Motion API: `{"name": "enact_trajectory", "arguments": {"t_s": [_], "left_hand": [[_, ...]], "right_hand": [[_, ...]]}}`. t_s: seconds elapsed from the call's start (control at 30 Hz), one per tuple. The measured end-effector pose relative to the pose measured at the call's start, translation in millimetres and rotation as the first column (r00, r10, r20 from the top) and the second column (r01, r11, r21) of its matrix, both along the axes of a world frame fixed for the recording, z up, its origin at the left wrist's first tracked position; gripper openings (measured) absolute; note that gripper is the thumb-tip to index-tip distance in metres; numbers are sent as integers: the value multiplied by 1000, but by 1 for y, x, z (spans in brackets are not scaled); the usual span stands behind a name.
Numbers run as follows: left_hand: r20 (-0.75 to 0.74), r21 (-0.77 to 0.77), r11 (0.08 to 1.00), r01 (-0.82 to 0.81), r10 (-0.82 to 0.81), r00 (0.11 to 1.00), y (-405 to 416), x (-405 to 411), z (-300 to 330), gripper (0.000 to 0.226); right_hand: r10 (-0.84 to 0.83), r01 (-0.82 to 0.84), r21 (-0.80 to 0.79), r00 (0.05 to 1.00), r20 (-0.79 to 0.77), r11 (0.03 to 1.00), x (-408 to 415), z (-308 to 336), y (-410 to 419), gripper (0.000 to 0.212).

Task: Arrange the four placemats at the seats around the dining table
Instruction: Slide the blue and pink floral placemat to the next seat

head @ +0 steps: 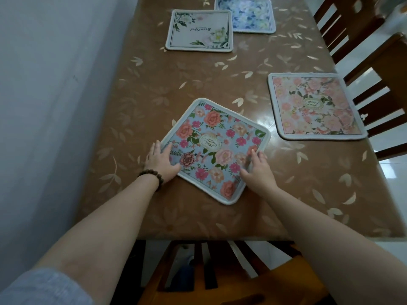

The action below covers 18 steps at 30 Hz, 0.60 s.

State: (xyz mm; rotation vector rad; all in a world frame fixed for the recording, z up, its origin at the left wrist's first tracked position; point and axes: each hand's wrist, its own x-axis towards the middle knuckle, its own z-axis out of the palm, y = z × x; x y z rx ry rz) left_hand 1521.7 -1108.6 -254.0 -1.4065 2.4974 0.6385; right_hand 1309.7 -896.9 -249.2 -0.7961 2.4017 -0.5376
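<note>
A blue placemat with pink and orange flowers (217,139) lies skewed like a diamond on the brown table (154,89), near its front edge. My left hand (161,160) rests flat on the mat's left corner, a bead bracelet on the wrist. My right hand (258,170) presses on its right edge with fingers spread. A pink floral placemat (312,106) lies square at the right side. A white placemat with green leaves (199,30) and a blue floral placemat (245,15) lie at the far end.
A wall (50,106) runs along the table's left side. Two dark wooden chairs (374,69) stand at the right side. Another wooden chair (220,271) is tucked under the near edge, right below my arms.
</note>
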Motion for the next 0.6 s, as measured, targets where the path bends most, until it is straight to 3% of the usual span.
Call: {"name": "enact_trajectory", "arguments": {"t_s": [0.23,0.37,0.5,0.6], "left_hand": [[-78,-111,993,-31,22,997,9,7,9,67],[-188,29,999,-26,31,982,43,29,20,58],[-302,112,969,220,-177,937,101,46,26,48],[-360,172,878,446,-366,858,136,44,30,47]], "right_hand": [[42,-41,-26,998,42,999,-31,4,-30,77],[101,-101,5,995,20,995,-55,8,-55,68],[234,-234,4,972,-33,972,-71,12,-78,61],[329,-329,11,942,-61,944,-74,14,-87,55]]}}
